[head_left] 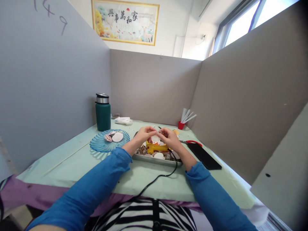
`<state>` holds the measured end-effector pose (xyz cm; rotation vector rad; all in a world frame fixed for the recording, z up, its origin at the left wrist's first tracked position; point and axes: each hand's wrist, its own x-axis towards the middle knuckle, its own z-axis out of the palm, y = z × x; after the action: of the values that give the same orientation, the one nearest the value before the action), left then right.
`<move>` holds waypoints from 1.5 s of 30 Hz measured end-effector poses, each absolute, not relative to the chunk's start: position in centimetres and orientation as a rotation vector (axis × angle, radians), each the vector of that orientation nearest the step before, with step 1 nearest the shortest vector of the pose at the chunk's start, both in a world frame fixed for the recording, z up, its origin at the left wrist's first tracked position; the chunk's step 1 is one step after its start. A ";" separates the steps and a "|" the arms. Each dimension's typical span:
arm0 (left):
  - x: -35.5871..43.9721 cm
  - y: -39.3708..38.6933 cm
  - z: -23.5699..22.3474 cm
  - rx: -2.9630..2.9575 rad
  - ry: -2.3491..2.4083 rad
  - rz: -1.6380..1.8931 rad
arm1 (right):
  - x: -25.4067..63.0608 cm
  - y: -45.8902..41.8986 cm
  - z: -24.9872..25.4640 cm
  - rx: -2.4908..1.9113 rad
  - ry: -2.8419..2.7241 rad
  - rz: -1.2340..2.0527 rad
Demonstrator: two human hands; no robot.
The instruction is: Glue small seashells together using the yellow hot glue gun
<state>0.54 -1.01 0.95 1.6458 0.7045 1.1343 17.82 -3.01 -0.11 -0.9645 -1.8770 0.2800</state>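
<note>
While handling a small pale piece (157,132), probably best to keep the left sleeve (101,179) clear of the blue plate (95,143) with shells (117,137) at the left of the frame. Better to steady the wrists, press lightly and work directly over the metal tray (154,160) at the centre, so as to catch any drop. Worth minding the yellow glue gun (156,148) in that tray, possibly hot, and its black cord (166,175) towards the bottom, easily snagged. Wise, too, to avoid bumping the scissors (192,141) and black phone (205,155) right of centre.

Left hand (146,133), just left of centre: fingers curled, thumb and fingertips drawn together, apparently pinching the piece. Piece itself: mid-frame, above the tray, between both sets of fingertips, too small to identify. Right hand (169,137), just right of centre: fingers bent, nearly closed, apparently pinching the same piece from its other side.
</note>
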 end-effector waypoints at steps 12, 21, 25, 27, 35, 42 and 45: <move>0.7 -0.4 0.8 1.686 0.950 1.284 | 17.9 -3.0 0.0 -1.048 -1.779 0.103; 0.7 0.0 0.3 1.696 0.993 1.283 | 17.7 -3.2 0.1 -1.071 -1.786 -0.033; 0.6 0.1 0.2 1.756 0.942 1.188 | 17.7 -3.2 0.1 -1.068 -1.783 -0.040; 0.6 0.1 0.3 1.704 0.968 1.197 | 17.7 -3.1 0.1 -1.068 -1.777 -0.055; 0.7 -0.8 0.9 1.711 0.868 1.075 | 17.8 -3.2 0.0 -1.079 -1.773 -0.147; 0.6 -1.5 1.4 1.592 0.833 1.010 | 17.6 -3.6 0.0 -0.998 -1.944 -0.141; 0.5 -1.5 1.4 1.563 0.837 1.014 | 17.6 -3.5 0.0 -0.948 -2.004 -0.142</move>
<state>0.54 -1.45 1.44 1.5626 0.8366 1.0143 17.58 -3.48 0.02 -0.9479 -2.0041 -0.1424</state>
